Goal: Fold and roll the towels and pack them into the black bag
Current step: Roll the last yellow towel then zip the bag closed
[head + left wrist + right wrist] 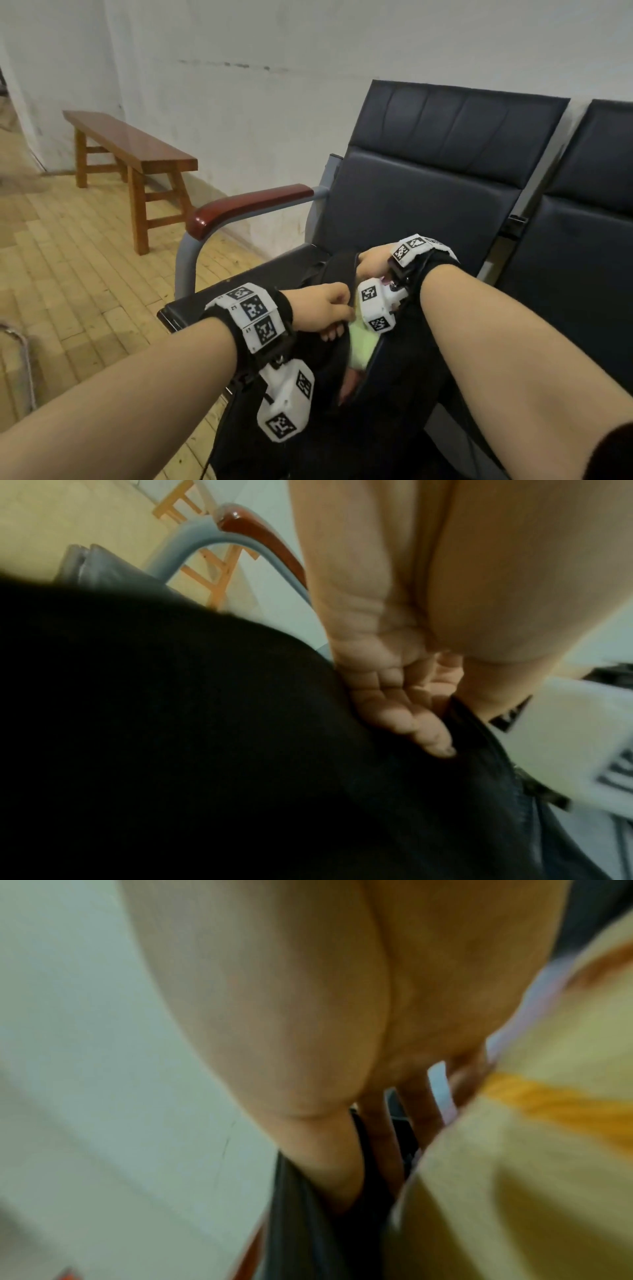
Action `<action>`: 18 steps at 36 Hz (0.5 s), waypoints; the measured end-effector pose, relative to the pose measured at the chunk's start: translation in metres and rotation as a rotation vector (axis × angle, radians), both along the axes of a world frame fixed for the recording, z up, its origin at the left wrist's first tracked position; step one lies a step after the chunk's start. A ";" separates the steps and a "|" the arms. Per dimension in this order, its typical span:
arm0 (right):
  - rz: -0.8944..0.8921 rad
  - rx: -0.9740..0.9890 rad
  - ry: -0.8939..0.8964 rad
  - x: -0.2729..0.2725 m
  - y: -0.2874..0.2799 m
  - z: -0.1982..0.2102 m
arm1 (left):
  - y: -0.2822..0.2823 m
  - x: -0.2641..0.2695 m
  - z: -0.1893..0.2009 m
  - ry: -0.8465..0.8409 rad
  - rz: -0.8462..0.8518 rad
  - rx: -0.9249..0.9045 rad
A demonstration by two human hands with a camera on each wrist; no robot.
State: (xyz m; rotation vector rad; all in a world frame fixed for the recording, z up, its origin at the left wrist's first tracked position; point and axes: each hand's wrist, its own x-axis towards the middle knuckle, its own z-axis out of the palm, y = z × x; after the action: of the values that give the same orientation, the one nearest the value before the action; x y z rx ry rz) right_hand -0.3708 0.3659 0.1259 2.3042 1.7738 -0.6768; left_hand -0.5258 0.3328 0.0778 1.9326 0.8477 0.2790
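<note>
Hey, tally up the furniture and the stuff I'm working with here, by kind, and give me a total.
Black padded chair seats: 2
Brown wooden bench: 1
Black fabric bag: 1
Pale yellow-green towel showing in the bag's opening: 1
Total: 5

Head cam high, facing down-fwd, wrist cams close-up, all share black bag (404,370)

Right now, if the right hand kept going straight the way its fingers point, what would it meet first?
Probably the black bag: the right hand already grips its far rim, with the yellow towel beside the fingers. Blur leaves depth uncertain.
</note>
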 end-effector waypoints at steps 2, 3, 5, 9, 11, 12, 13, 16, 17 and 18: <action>-0.115 0.118 0.262 0.009 0.009 -0.008 | 0.003 -0.003 -0.001 -0.009 -0.010 -0.035; -0.183 0.168 0.335 0.016 0.015 -0.011 | 0.004 -0.003 -0.003 -0.011 -0.025 -0.051; -0.351 0.270 0.464 0.027 0.023 -0.015 | 0.004 -0.002 -0.008 -0.019 -0.045 -0.065; -0.664 0.446 0.752 0.045 0.042 -0.019 | 0.007 -0.001 -0.014 -0.022 -0.075 -0.088; -0.744 0.518 1.000 0.049 0.049 -0.019 | 0.009 -0.002 -0.014 -0.016 -0.090 -0.098; -0.791 0.563 1.115 0.050 0.052 -0.019 | 0.010 -0.003 -0.013 -0.017 -0.093 -0.103; -0.827 0.592 1.177 0.051 0.055 -0.017 | 0.011 -0.003 -0.013 -0.021 -0.093 -0.111; -0.833 0.670 1.315 0.059 0.068 -0.016 | 0.014 -0.004 -0.012 -0.021 -0.103 -0.135; -0.829 0.694 1.303 0.064 0.074 -0.016 | 0.015 -0.005 -0.012 -0.012 -0.115 -0.138; -0.834 0.699 1.301 0.069 0.078 -0.017 | 0.016 -0.005 -0.012 0.000 -0.127 -0.135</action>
State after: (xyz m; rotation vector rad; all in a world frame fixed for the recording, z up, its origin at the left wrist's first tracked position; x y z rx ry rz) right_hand -0.3021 0.4442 0.1085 3.4941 1.2534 -2.4627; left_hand -0.5310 0.3484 0.0655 1.8511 0.7212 0.1422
